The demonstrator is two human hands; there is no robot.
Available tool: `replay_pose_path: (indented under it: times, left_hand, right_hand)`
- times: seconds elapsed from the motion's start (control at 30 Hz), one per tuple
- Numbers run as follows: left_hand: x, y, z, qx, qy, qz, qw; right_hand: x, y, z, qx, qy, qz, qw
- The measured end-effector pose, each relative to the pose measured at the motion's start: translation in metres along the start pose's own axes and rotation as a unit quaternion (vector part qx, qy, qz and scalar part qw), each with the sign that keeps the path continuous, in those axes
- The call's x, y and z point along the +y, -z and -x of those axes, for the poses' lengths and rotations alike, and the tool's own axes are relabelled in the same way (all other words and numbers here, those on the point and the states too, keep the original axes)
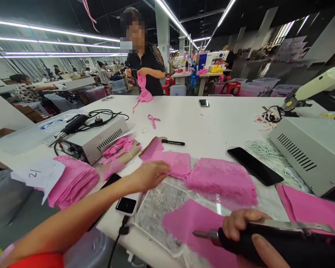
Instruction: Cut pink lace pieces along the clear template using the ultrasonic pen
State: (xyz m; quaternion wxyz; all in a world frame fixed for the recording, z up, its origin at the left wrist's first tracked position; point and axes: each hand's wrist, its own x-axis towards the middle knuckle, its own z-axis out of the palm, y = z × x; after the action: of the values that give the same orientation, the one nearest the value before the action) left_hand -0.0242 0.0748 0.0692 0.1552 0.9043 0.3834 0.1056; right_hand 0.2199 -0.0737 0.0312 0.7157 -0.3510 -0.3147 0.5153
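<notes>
My left hand (152, 175) reaches across to a small stack of pink lace fabric pieces (180, 163), its fingers closed together at the stack's near-left edge. What the fingertips pinch is partly hidden, but it appears to be a fabric piece. My right hand (248, 227) is wrapped around a black handheld tool (284, 242) with a pointed metal tip. That tip hovers over, or rests against, a smooth pink fabric piece (190, 219) on a clear plastic board (153, 208); contact cannot be told. Beside the small stack lies a larger pile of pink lace (222, 180).
Grey vented boxes (100, 139) stand at left and right, the left one carrying a similar black tool (75, 124). A black phone (254, 165), marker (173, 142) and power bank (127, 204) lie nearby. Across the table (173, 115), a person (145, 59) handles pink fabric.
</notes>
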Motion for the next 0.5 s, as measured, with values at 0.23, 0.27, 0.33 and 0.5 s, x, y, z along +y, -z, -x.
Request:
replay_pose_path:
  times: [0.23,0.27,0.33,0.5]
  left_hand:
    - [0.068,-0.05,0.095,0.087,-0.139,-0.12,0.979]
    - [0.071,-0.053,0.101,0.092,-0.137,-0.121,0.979]
    - [0.076,-0.057,0.108,0.099,-0.137,-0.12,0.978]
    - [0.085,-0.077,0.098,0.11,-0.194,-0.112,0.968]
  right_hand:
    - [-0.039,0.003,-0.005,0.088,0.083,-0.036,0.992]
    - [-0.043,0.009,-0.005,0.105,0.106,-0.032,0.988]
    - [-0.052,0.025,-0.005,0.143,0.145,-0.015,0.979]
    - [-0.072,0.065,0.001,0.241,0.196,0.019,0.95]
